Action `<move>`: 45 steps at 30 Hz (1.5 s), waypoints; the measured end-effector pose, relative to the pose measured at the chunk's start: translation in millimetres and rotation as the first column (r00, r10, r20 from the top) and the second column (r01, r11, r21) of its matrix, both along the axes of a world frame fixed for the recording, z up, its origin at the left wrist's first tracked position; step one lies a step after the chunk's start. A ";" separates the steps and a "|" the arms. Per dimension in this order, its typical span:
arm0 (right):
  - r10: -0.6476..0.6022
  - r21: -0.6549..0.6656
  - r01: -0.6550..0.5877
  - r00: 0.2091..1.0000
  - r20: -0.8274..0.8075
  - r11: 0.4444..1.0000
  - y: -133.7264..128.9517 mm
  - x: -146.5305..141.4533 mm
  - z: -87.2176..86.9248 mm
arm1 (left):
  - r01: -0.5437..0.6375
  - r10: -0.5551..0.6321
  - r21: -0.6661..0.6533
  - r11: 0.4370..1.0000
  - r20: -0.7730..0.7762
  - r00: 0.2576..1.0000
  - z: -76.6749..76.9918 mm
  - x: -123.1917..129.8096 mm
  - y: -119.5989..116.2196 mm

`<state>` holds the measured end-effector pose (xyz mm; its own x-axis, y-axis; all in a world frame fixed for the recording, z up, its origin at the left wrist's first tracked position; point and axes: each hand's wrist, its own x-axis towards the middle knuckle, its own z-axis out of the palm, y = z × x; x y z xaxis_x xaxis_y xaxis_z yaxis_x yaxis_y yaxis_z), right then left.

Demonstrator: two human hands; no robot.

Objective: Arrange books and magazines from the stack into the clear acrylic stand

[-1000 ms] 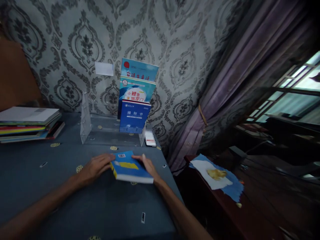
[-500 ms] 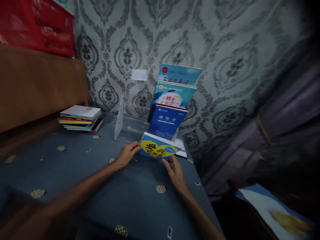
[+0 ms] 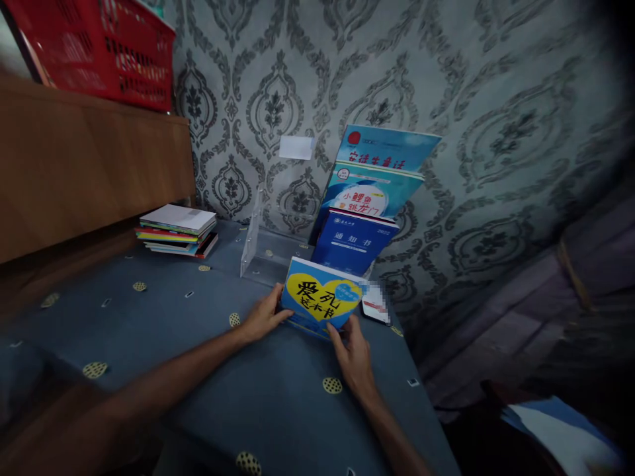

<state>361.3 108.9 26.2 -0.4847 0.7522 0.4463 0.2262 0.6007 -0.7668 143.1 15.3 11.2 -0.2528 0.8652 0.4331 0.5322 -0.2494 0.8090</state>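
Observation:
A blue book with a yellow heart (image 3: 320, 297) is held between my two hands. My left hand (image 3: 265, 314) grips its left edge, thumb on the cover. At the lower right corner, my right hand (image 3: 351, 350) pinches the book, fingers partly behind it. Just behind it stands a clear acrylic rack (image 3: 252, 238). In the rack's right side, a dark blue booklet (image 3: 350, 241), a teal book (image 3: 374, 192) and a light blue book (image 3: 391, 147) lean in rising steps. The rack's lower front is hidden by the held book.
A stack of books (image 3: 178, 228) lies at the table's back left. A red basket (image 3: 114, 56) sits on a wooden cabinet (image 3: 94, 158). Right of the held book is a phone-like object (image 3: 377, 307). The patterned tablecloth (image 3: 238, 410) ends at the right, near a curtain.
The view has shifted, so things sit farther right. The heart book is tilted back more and shows more of its cover, with both hands still on it.

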 end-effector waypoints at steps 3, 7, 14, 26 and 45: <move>-0.023 0.010 0.022 0.999 0.032 1.000 -1.7 -1.7 -0.5 | -0.052 0.051 -0.019 0.998 -0.049 0.998 2.2 2.9 -2.5; -0.036 0.043 0.035 0.999 0.024 0.998 -3.5 -4.0 1.3 | -0.149 0.140 -0.068 0.986 -0.129 0.982 6.5 6.2 -4.1; -0.055 0.040 0.055 0.998 -0.001 0.998 -4.5 -7.4 2.6 | -0.244 0.219 -0.127 0.961 -0.183 0.958 5.7 9.5 -0.2; -0.039 0.006 0.039 0.999 -0.013 0.999 -1.7 -5.4 -2.8 | -0.151 0.134 -0.096 0.984 -0.163 0.978 6.4 4.2 -0.3; -0.026 0.000 0.026 1.000 0.001 1.000 -3.9 -4.1 -1.7 | -0.055 0.045 -0.086 0.995 -0.109 0.993 7.7 -0.6 -5.2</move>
<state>357.2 104.9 24.5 -0.4654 0.7644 0.4462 0.2426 0.5950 -0.7663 142.5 10.1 18.9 -0.2531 0.8888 0.3820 0.6271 -0.1499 0.7644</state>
